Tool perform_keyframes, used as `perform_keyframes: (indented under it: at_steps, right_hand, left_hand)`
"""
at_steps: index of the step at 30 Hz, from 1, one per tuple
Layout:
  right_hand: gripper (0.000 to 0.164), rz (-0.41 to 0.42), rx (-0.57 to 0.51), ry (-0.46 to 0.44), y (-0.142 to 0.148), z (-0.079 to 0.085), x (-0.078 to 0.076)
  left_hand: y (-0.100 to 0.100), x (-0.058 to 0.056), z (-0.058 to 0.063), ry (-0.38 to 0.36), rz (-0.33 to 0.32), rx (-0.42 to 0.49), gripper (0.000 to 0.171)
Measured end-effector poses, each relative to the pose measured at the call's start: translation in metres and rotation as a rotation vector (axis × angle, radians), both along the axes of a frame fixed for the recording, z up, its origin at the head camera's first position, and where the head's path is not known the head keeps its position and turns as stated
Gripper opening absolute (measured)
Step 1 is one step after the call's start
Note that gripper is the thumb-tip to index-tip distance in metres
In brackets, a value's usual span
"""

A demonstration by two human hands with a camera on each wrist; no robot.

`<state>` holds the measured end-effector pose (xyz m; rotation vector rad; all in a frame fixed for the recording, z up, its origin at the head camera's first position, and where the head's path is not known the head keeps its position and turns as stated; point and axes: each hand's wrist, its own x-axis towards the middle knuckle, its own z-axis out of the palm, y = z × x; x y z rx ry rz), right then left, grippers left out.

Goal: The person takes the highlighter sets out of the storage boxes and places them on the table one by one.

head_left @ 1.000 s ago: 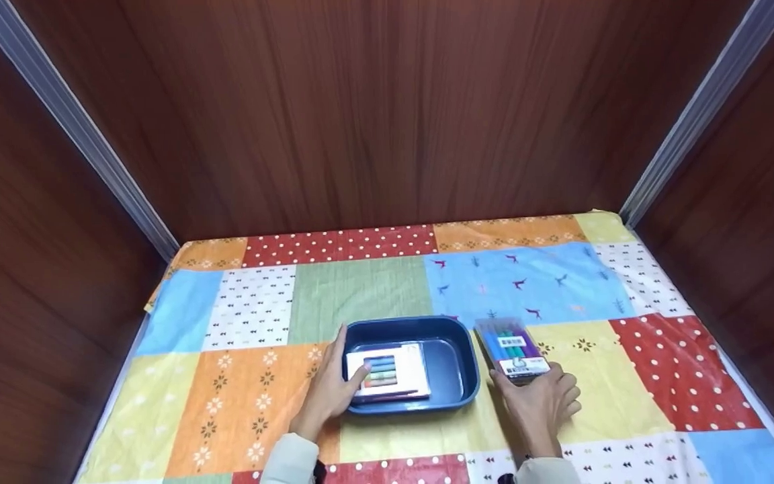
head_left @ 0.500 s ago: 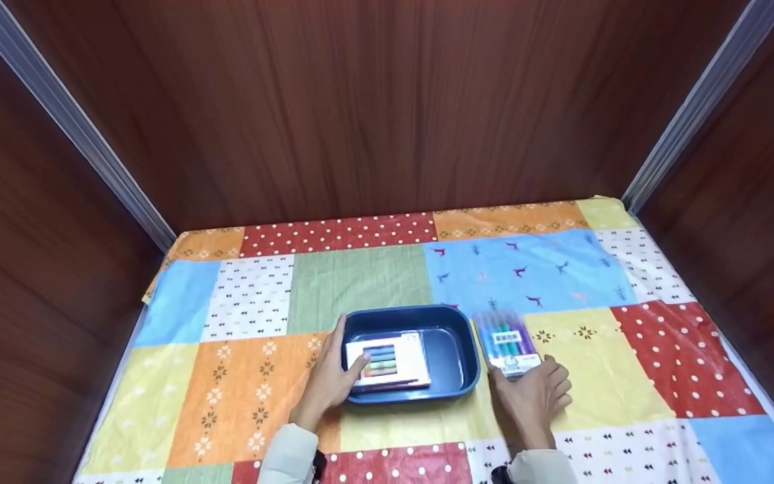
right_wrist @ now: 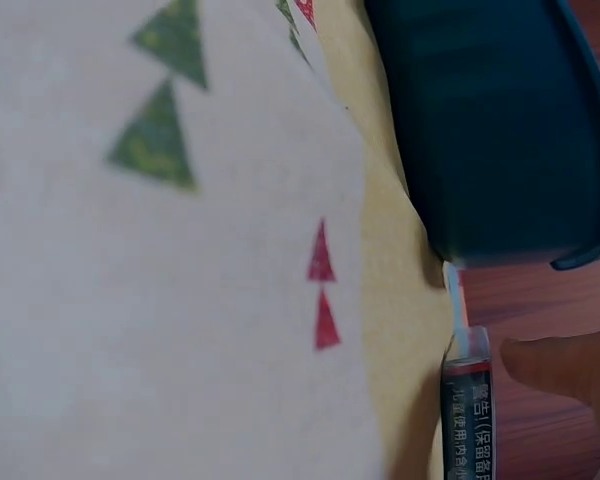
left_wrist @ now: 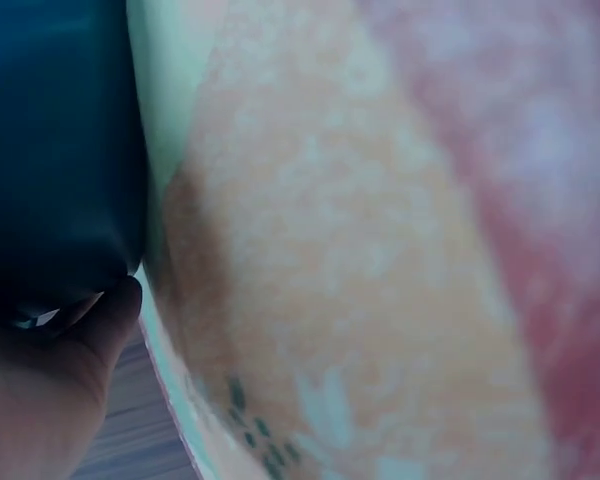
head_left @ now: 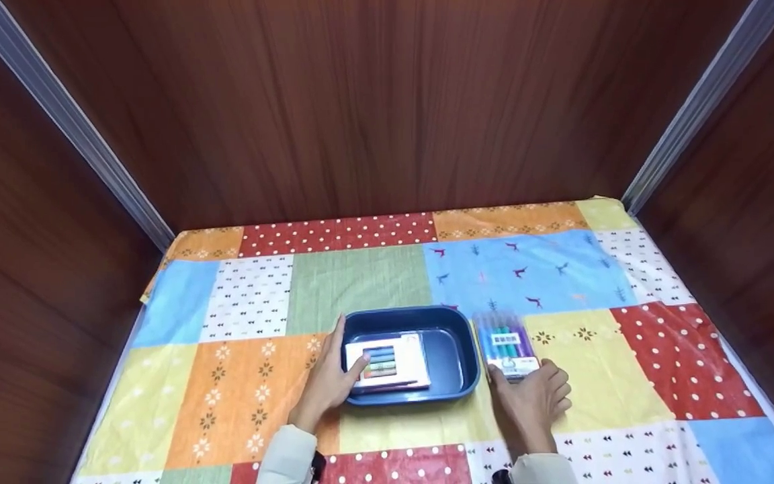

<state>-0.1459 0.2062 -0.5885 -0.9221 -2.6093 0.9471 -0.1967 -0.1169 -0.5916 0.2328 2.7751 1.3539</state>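
My left hand (head_left: 326,380) grips the left side of a dark blue plastic bin (head_left: 451,390), its thumb reaching over the rim and its fingers along the outer wall. Inside the bin, toward the left, lies a flat white box (head_left: 412,363) with a row of coloured sticks on its front; the thumb overlaps its left edge. Just right of the bin, a clear pack of coloured markers (head_left: 506,343) lies on the cloth. Across its near end, my right hand (head_left: 528,400) holds it, thumb at the left corner and curled fingers at the right. The right wrist view shows the pack's dark printed end (right_wrist: 468,415).
A patchwork-patterned cloth (head_left: 360,282) covers the table. Brown wood-grain panels (head_left: 387,114) enclose it at the back and both sides, with metal posts (head_left: 696,114) in the corners.
The marker pack has turned slightly and lies flatter, more in line with the bin. My right hand has shifted slightly left with it. The left hand keeps its grip on the bin.
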Motion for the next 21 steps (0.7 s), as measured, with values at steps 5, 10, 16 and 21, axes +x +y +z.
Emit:
perform_keyframes:
  at_steps: [5, 10, 16, 21]
  right_hand:
    - [0.098, 0.055, -0.005, 0.032, 0.004, 0.007, -0.003]
    - [0.099, 0.13, 0.005, 0.05, 0.016, 0.014, -0.009]
    - [0.098, 0.221, 0.002, 0.082, 0.026, 0.019, -0.017]
    - [0.099, 0.331, -0.007, 0.134, 0.023, 0.029, -0.025]
  left_hand:
    - [-0.002, -0.002, 0.001, 0.004, -0.018, 0.009, 0.086]
    - [-0.001, -0.004, 0.003, 0.01, 0.001, 0.066, 0.083]
    - [0.003, -0.008, 0.003, 0.049, 0.017, 0.095, 0.08]
    - [0.004, -0.01, -0.002, 0.058, 0.019, 0.103, 0.074]
